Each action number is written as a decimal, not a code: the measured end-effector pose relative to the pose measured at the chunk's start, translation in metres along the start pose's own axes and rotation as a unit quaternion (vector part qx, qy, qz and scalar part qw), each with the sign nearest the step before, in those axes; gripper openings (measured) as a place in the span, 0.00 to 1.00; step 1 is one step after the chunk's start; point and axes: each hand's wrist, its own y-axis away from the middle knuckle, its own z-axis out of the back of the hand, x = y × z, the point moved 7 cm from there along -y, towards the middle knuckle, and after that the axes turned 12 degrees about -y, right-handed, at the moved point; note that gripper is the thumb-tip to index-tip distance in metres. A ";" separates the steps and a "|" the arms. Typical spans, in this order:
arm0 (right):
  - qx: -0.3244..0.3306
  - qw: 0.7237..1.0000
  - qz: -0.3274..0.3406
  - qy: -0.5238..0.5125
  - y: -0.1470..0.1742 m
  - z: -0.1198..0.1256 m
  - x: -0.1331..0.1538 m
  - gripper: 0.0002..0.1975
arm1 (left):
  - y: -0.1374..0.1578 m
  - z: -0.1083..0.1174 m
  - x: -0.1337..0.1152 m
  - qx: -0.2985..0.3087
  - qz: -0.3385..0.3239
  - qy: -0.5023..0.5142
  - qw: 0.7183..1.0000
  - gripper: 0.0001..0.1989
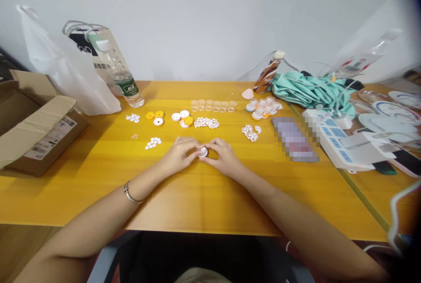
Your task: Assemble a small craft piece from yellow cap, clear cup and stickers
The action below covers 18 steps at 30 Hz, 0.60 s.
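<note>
Both hands meet at the middle of the worktop (pixel 98 160), the left hand (pixel 179 155) and right hand (pixel 223 156) with fingers closed around a small white disc (pixel 203 152). Uneven pinching could likely pop it loose among the white cutouts (pixel 206 123) beyond.

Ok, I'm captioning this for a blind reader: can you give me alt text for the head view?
Both hands, left hand and right hand, pinch a small round white piece together over a yellow table. Beyond them lie small white and yellow parts, a row of clear cups and a water bottle.
</note>
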 end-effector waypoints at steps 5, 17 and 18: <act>0.003 1.000 -0.007 -0.004 0.000 0.000 0.000 0.16 | -0.003 -0.002 0.001 0.012 0.012 0.051 0.999 0.05; 0.008 0.999 0.006 -0.037 -0.002 0.000 0.004 0.15 | -0.003 -0.003 -0.002 0.030 0.011 0.062 0.998 0.04; 0.007 0.998 0.014 -0.056 -0.002 0.000 0.005 0.15 | -0.002 -0.003 -0.001 0.028 0.010 0.059 0.998 0.04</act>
